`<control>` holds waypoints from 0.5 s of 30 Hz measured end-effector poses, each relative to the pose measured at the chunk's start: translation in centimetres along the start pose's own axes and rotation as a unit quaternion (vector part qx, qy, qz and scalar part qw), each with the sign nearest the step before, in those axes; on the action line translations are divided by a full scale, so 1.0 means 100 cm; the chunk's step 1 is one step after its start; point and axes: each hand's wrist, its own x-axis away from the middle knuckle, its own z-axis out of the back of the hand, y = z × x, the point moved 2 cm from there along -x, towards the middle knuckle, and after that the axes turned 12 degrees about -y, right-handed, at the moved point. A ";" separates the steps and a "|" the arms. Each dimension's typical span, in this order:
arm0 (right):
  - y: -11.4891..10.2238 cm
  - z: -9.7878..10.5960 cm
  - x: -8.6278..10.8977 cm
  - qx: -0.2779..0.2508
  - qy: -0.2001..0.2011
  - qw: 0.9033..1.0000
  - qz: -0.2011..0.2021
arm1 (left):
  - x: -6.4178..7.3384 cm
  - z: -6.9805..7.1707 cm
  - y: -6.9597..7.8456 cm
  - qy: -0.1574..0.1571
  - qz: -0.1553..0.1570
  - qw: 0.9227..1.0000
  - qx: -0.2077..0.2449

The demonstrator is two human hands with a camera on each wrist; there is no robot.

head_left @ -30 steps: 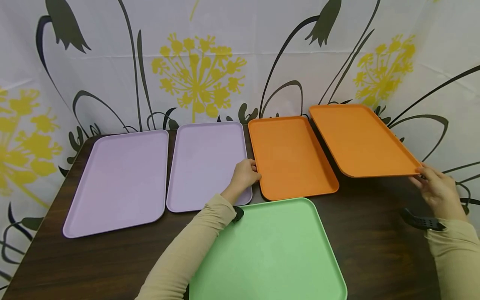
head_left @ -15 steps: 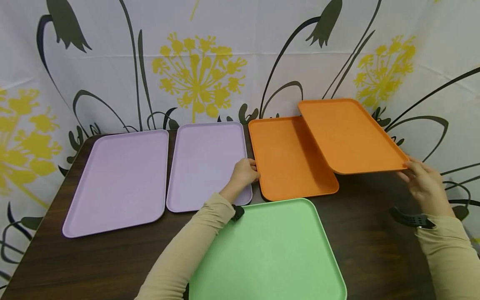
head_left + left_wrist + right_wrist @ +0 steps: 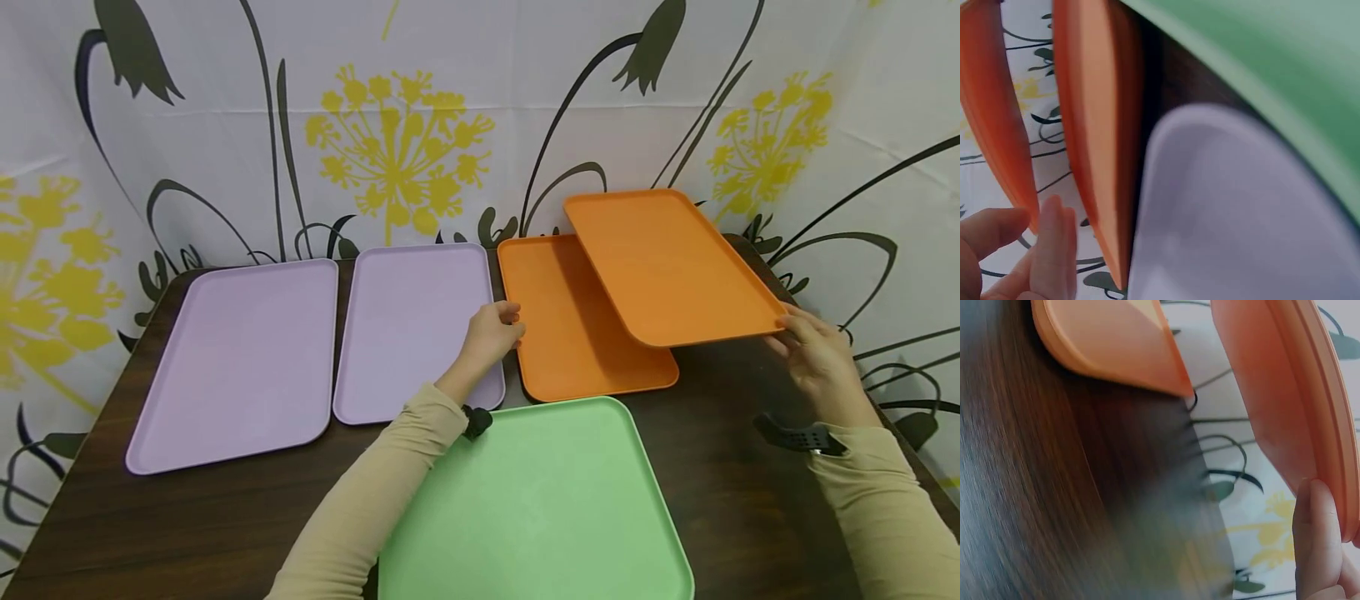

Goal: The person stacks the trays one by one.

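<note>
Two orange trays are here. My right hand pinches the near right corner of the upper orange tray, which is raised, tilted, and partly over the other. In the right wrist view, fingers press against the underside of that raised tray. The lower orange tray lies on the table, its right part covered. My left hand hovers by the lower tray's left edge, over the neighbouring lilac tray. The left wrist view has its thumb and fingers apart with nothing between them.
Another lilac tray lies farther left on the dark wooden table. A light green tray sits at the front middle, partly under the left forearm. Behind the table hangs a white cloth with flower prints.
My right hand has carried the raised orange tray leftward, over the lower one. My left hand has lifted slightly off the lower tray's left edge.
</note>
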 end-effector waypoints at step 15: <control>0.027 -0.032 -0.009 0.058 0.010 0.998 -0.013 | 0.003 -0.014 0.017 -0.044 -0.033 0.986 0.158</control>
